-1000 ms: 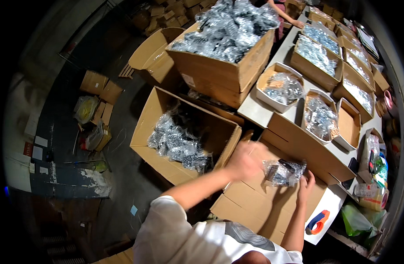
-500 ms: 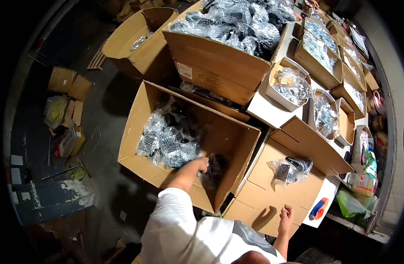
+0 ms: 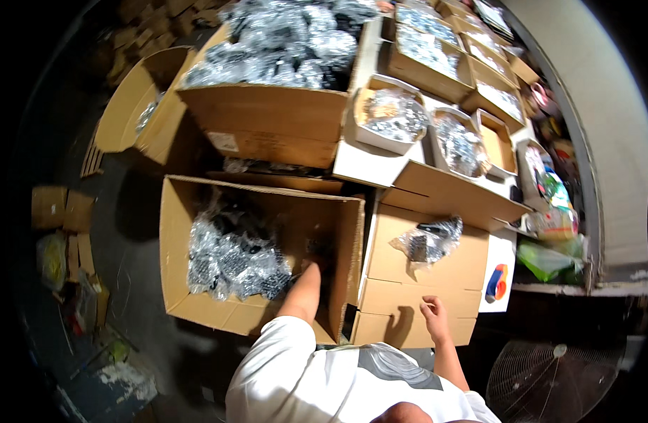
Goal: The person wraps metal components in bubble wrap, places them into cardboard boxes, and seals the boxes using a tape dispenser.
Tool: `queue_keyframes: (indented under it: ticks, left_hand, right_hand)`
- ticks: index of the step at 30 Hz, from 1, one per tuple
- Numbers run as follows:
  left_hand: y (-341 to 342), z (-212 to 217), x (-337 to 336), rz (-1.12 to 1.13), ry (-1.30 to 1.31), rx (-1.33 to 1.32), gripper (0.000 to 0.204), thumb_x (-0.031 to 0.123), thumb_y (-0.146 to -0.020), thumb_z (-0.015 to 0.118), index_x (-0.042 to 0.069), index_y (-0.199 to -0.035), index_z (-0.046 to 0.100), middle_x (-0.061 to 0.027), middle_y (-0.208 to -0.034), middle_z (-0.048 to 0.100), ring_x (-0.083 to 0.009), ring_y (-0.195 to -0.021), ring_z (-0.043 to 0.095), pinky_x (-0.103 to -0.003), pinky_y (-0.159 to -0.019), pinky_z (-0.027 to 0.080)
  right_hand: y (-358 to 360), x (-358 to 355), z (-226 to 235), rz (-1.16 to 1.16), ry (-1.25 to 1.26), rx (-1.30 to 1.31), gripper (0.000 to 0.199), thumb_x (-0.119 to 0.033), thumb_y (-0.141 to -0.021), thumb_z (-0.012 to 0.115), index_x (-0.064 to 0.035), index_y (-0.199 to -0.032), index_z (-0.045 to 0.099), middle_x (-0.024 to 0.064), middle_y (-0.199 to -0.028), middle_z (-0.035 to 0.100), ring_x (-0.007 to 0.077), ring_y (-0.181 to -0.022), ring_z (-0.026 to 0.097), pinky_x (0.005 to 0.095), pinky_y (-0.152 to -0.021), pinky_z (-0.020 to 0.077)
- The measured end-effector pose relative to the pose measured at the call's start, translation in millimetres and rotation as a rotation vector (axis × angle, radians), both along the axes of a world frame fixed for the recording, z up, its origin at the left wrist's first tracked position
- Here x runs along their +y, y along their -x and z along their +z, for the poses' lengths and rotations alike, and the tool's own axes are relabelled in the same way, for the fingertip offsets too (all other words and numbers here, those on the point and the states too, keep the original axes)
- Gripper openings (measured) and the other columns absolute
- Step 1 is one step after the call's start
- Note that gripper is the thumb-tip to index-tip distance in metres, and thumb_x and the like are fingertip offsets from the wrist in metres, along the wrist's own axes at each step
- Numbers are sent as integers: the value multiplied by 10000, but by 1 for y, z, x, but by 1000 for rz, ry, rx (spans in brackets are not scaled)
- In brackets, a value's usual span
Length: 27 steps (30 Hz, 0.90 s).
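My left hand (image 3: pixel 312 271) reaches down into the large open cardboard box (image 3: pixel 264 185). Its fingers disappear in the dark right part of that box, so what they hold or touch is hidden. Left of the hand lies a heap of bubble-wrapped dark parts (image 3: pixel 243 264) in clear plastic. Loosely bent, my right hand (image 3: pixel 434 314) hovers above the flaps of a second cardboard box (image 3: pixel 387 292), with nothing seen in its parted fingers. On this box's flat cardboard, just beyond the hand, rests one bubble-wrapped black part (image 3: pixel 431 241) in a clear bag.
A bigger carton (image 3: pixel 267 120) piled with wrapped parts stands behind. White trays (image 3: pixel 391 141) and brown boxes of bagged pieces line the table at the far right. A blue-and-orange tape dispenser (image 3: pixel 496 283) lies at the right edge. A round fan (image 3: pixel 555 381) stands at lower right.
The view has turned, so the scene sits further left and more level. My left hand has gone deeper into the box. My right hand stays over the flaps, and the bagged part lies unmoved.
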<state>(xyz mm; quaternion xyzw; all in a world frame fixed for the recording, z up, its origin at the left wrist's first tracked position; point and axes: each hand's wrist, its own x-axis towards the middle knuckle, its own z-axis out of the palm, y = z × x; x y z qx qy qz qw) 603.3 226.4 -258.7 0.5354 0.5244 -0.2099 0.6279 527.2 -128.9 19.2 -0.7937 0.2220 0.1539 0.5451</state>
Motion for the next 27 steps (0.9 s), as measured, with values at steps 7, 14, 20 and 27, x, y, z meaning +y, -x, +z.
queue_keyframes:
  ticks: [7,14,20,27]
  left_hand:
    - [16,108,64,-299,164,-370,355,-23,-751,604,7,-1082,479,-102,-986,600,-216,-767,607,-366,-691,523]
    - [42,355,12,-377,305,-665,538,-56,-682,682,9,-1186,504,-120,-1047,617,-260,-954,609,-347,-820,519]
    - [48,338,-175,-605,235,-774,410,115,-755,727,0,-1109,556,-57,-1043,613,-174,-940,577,-306,-860,461]
    - [61,211,-294,426,271,-355,314,299,-874,618,136,-1114,498,-20,-914,566,-141,-710,545,-294,-560,464]
  right_hand:
    - [-2,-4,12,140,65,-106,240,-114,-817,641,-7,-1023,583,92,-983,584,159,-820,593,280,-708,490]
    - [-36,40,101,561,-715,33,906,-145,-737,735,-152,-1437,159,97,-1413,266,253,-1223,389,397,-944,423]
    - [-61,-24,63,543,-896,161,866,-163,-730,723,-147,-1409,186,131,-1374,281,262,-1251,311,348,-968,366]
    - [-110,-119,-67,202,62,-123,851,-343,-747,695,-152,-1404,189,206,-1356,300,355,-1251,306,436,-1034,264]
